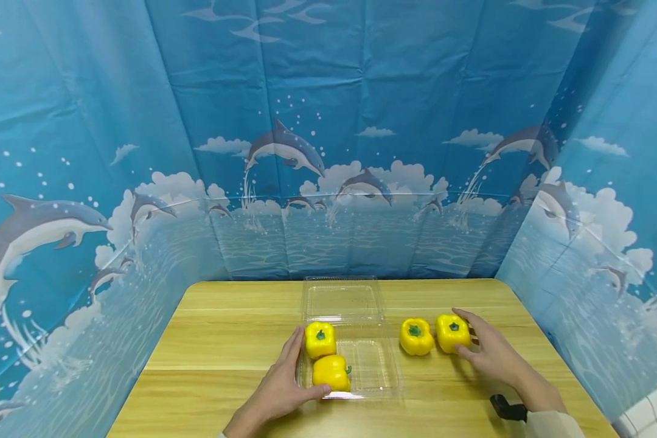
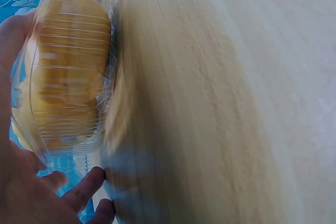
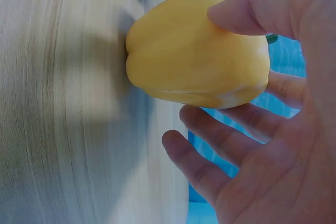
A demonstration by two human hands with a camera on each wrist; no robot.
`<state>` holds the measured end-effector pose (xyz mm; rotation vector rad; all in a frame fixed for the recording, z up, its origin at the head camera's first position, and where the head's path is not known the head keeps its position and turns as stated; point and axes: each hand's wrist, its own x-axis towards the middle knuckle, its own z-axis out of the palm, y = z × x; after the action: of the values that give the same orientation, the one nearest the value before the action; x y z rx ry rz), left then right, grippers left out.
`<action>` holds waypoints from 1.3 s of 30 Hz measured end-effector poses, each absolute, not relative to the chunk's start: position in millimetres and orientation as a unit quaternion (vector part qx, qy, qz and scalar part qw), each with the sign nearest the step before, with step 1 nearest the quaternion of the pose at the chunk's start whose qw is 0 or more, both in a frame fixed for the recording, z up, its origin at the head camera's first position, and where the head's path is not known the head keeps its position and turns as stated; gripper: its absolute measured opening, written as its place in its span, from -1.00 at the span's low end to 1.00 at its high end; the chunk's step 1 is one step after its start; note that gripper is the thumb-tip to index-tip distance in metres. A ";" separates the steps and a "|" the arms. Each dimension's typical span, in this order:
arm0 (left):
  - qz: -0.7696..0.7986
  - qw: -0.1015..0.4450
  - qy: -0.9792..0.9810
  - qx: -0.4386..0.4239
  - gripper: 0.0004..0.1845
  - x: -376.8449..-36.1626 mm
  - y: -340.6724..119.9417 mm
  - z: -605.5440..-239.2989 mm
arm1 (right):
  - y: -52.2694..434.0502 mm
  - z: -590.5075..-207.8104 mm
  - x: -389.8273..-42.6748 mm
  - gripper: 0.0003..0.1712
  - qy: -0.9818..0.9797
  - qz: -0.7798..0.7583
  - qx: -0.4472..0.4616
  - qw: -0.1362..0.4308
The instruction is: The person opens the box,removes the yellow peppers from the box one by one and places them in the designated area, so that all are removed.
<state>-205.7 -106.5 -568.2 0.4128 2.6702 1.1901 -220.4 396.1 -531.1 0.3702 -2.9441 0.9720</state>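
Observation:
A clear plastic clamshell box (image 1: 380,365) lies open on the wooden table (image 1: 224,347), its lid (image 1: 342,301) folded back. Two yellow bell peppers sit in its left half, one upright (image 1: 320,339) and one on its side (image 1: 331,372). My left hand (image 1: 285,380) rests against the box's left wall with straight fingers, thumb at the front edge. The left wrist view shows the ribbed box wall (image 2: 73,77) with yellow behind it. Two more peppers stand on the table to the right (image 1: 416,336). My right hand (image 1: 493,356) cups the rightmost pepper (image 1: 452,333) (image 3: 194,51): the thumb (image 3: 247,9) touches it and the fingers (image 3: 210,145) spread just clear of it.
A blue dolphin-print curtain (image 1: 328,152) walls the table at the back and both sides. A black wrist strap (image 1: 508,407) shows at my right forearm. The box's right half holds nothing. Bare wood lies to the left of the box.

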 end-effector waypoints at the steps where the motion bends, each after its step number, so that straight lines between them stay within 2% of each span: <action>1: 0.402 0.096 0.900 0.138 0.55 -205.6 -106.5 -568.1 | 396.7 -531.3 -220.8 -0.03 -0.944 0.308 0.118 0.009; 39: 0.400 0.087 0.901 0.143 0.54 -205.5 -106.8 -568.8 | 402.6 -531.5 -217.3 0.07 -0.948 0.290 0.128 0.024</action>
<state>-205.5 -106.8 -568.8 0.4269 2.6838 1.1930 -217.3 402.6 -531.5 0.3954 -2.9336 0.8959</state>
